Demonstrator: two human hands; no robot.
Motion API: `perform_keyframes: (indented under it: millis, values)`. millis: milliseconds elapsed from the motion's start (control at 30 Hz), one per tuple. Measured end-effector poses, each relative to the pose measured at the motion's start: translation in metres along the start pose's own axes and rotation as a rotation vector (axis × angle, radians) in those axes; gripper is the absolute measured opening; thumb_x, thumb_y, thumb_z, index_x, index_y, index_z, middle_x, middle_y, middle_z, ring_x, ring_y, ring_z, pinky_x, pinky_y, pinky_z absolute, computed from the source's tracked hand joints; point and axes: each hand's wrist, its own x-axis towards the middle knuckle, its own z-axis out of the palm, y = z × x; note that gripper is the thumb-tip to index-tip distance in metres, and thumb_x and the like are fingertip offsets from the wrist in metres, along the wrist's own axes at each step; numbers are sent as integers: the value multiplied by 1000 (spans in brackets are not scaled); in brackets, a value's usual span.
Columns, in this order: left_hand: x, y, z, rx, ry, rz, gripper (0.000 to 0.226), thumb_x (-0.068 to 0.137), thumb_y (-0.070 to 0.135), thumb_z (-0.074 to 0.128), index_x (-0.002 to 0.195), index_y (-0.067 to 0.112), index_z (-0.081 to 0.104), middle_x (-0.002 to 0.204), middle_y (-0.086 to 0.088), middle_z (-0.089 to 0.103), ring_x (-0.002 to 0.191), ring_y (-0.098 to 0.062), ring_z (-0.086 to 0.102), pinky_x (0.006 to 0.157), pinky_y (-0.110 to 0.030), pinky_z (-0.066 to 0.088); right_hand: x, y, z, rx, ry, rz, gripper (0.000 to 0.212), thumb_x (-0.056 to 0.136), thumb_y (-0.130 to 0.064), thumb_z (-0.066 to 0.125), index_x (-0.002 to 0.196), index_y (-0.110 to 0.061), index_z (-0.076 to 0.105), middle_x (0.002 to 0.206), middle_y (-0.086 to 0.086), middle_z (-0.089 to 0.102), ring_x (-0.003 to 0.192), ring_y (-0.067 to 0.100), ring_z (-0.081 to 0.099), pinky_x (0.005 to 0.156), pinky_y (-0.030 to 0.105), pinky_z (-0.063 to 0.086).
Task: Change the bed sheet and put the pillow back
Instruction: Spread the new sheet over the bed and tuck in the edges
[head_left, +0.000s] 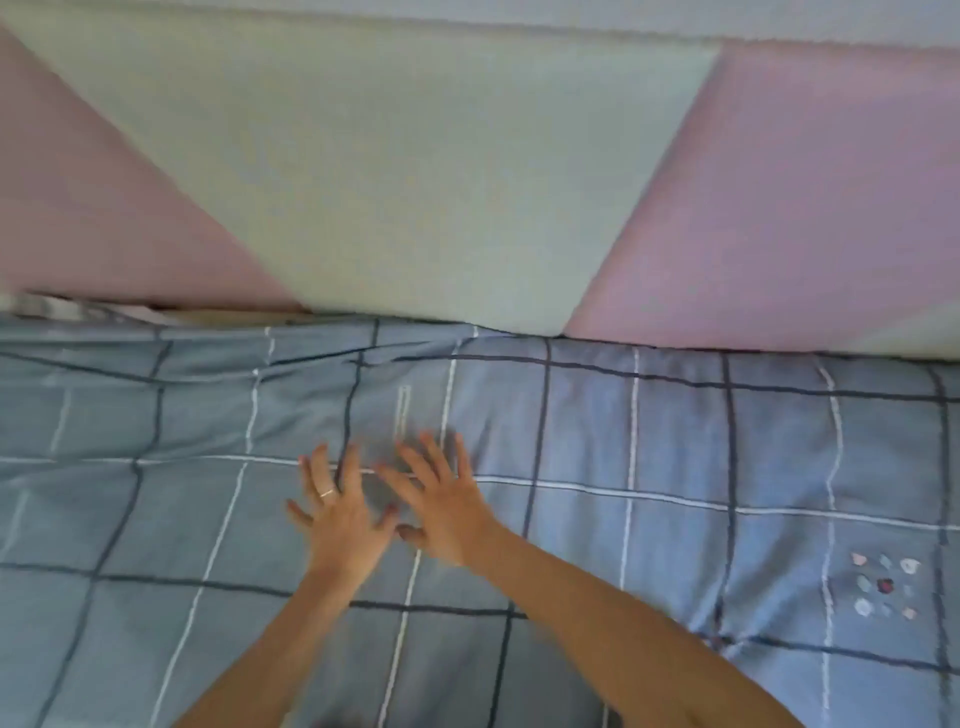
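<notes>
Bed sheet (675, 441): blue-grey, checked with dark and white lines, spread across bed, creased toward headboard edge.
Left hand (340, 512): flat on sheet, fingers spread wide and straight, holding nothing; ring (327, 492) on one finger.
Right hand (441, 499): flat on sheet just beside left hand, fingers splayed, holding nothing; thumbs near each other.
Flower motif (884, 586): small cluster on sheet, right, well apart from hands.
Headboard (405, 171): padded panels, pale green centre, pink either side, meeting sheet's far edge.
Striped fabric (47, 305): far left, between headboard and sheet; blurred.
</notes>
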Motion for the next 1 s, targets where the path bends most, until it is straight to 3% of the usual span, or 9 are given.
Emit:
perform_keyframes:
  millis: [133,267,400,500,633,733,800,900,1000]
  values:
    - [22,-152,-58,-49,-89,-377,111,72,58,70,151,31,-3,157,-5,-20,144,-34,-17,107,-67,16,137,-69,-5,-205,-108,87,87,67,-76,60,143,-42,35,154,4,31,143,41,13,107,70,3]
    - [43,-254,-92,-244,-135,-580,130,60,61,78,148,36,-15,155,-1,-29,144,-34,-18,103,-71,17,251,-105,-28,-55,-219,582,86,90,-60,45,153,-19,3,160,11,6,145,39,4,113,62,9]
    - [60,-301,-112,-389,-165,-767,148,47,70,79,144,34,-26,152,-2,-34,142,-32,-25,99,-76,8,276,-202,2,-110,-429,262,124,71,-67,65,149,-24,-20,157,14,-20,143,43,-12,108,69,9]
    - [81,-315,-113,-427,-179,-825,163,28,79,75,140,32,-34,150,-5,-38,139,-35,-29,98,-80,3,302,-222,19,-182,-581,299,135,66,-57,77,144,-31,-29,155,16,-26,140,50,-16,104,74,4]
    - [94,-319,-115,-456,-262,-869,170,21,80,75,133,32,-44,144,-7,-45,137,-35,-33,96,-78,0,316,-225,17,-250,-570,307,133,67,-54,78,147,-27,-25,155,26,-11,141,49,-1,110,65,15]
    - [98,-323,-117,-464,-334,-909,174,15,78,76,123,35,-52,134,-3,-56,135,-34,-37,95,-81,2,312,-218,2,-213,-411,232,118,73,-56,72,150,-28,-12,151,22,22,133,40,33,104,48,35]
    - [99,-323,-123,-481,-399,-926,174,15,77,77,119,35,-55,130,-1,-59,133,-33,-40,94,-82,3,321,-214,-16,12,-207,297,96,84,-46,65,150,-26,-2,122,12,57,104,31,60,78,36,47]
    - [103,-323,-135,-493,-510,-956,173,25,71,83,122,30,-54,130,-5,-60,130,-34,-44,96,-80,2,350,-216,-39,89,-63,346,76,94,-36,55,150,-25,6,83,4,63,77,25,62,61,29,38]
    - [104,-324,-137,-499,-536,-955,171,29,68,85,121,29,-55,129,-5,-61,127,-34,-47,95,-80,0,379,-212,-41,19,-193,349,61,92,-34,59,143,-17,31,108,9,65,100,30,62,68,31,39]
